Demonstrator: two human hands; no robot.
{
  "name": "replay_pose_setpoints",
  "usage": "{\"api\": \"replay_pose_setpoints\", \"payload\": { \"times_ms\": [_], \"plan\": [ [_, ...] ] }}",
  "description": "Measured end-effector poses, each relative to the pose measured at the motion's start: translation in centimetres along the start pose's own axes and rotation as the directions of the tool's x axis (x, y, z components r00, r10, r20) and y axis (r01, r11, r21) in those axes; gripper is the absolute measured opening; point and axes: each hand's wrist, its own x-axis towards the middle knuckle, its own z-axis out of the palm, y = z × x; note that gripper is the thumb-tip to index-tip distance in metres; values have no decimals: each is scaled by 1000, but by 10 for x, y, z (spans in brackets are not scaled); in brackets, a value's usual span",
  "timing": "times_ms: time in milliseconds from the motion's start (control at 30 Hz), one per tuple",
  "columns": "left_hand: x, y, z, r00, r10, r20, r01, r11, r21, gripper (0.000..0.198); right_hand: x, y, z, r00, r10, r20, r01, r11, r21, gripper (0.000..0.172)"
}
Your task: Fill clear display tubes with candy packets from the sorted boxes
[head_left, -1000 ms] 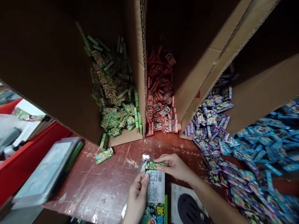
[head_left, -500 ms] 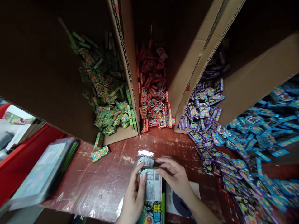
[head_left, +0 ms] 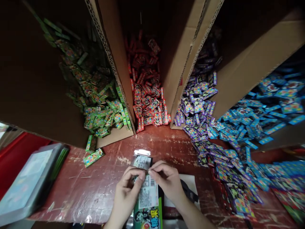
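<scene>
A flat green-and-black candy box (head_left: pixel 149 194) with a white label and barcode lies lengthwise in front of me. My left hand (head_left: pixel 130 187) is closed, thumb and index finger pinched at the box's far edge. Opposite it, my right hand (head_left: pixel 166 181) is closed too, its thumb and fingertips meeting the left ones at that same edge. The fingers hide exactly which part of the edge they pinch. Just beyond them lies another printed package (head_left: pixel 142 161) with a shiny, clear-looking end.
Cardboard dividers (head_left: pixel 114 63) separate heaps of green packets (head_left: pixel 105 114), red packets (head_left: pixel 150 108), purple packets (head_left: pixel 195 101) and blue packets (head_left: pixel 252 117). Purple and blue packets spill along the right. A stack of clear plastic-covered packages (head_left: pixel 30 181) stands at left; a white sheet (head_left: pixel 190 181) lies by my right wrist.
My left fingers have shifted from the box's left side to its far edge, and both hands' fingertips have come together there. The whole view has shifted, with things appearing further left.
</scene>
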Motion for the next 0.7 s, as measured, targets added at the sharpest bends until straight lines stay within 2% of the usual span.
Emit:
{"api": "replay_pose_setpoints", "payload": {
  "times_ms": [133, 200, 267, 333, 433, 500, 600, 700],
  "plan": [
    [6, 11, 0, 982, -188, -4, 187, 978, -93, 28, 14, -8, -13, 969, 229, 88, -236, 968, 80, 17],
    [7, 11, 4, 982, -190, 13, 191, 979, -67, 26, 17, -7, -19, 951, 284, 123, -293, 954, 64, 19],
    [6, 7, 10, 992, -123, 40, 124, 992, -37, 23, 18, -7, -23, 957, 247, 151, -256, 965, 47, 18],
    [4, -1, 16, 998, -51, 46, 52, 998, -26, 19, 15, -7, -27, 975, 149, 167, -154, 988, 13, 14],
    [5, -15, 21, 998, -44, 51, 45, 999, -15, 15, 5, -2, -40, 981, 53, 188, -28, 991, -134, 13],
    [9, -24, 24, 989, -117, 87, 120, 992, -30, 18, -3, 8, -58, 988, 84, 131, -43, 955, -292, 21],
    [17, -33, 30, 952, -242, 185, 263, 960, -94, 21, -13, 35, -90, 985, 170, -33, -163, 845, -510, 32],
    [23, -37, 41, 921, -276, 275, 317, 942, -114, 23, -17, 59, -107, 962, 272, -5, -216, 752, -622, 28]
  ]
}}
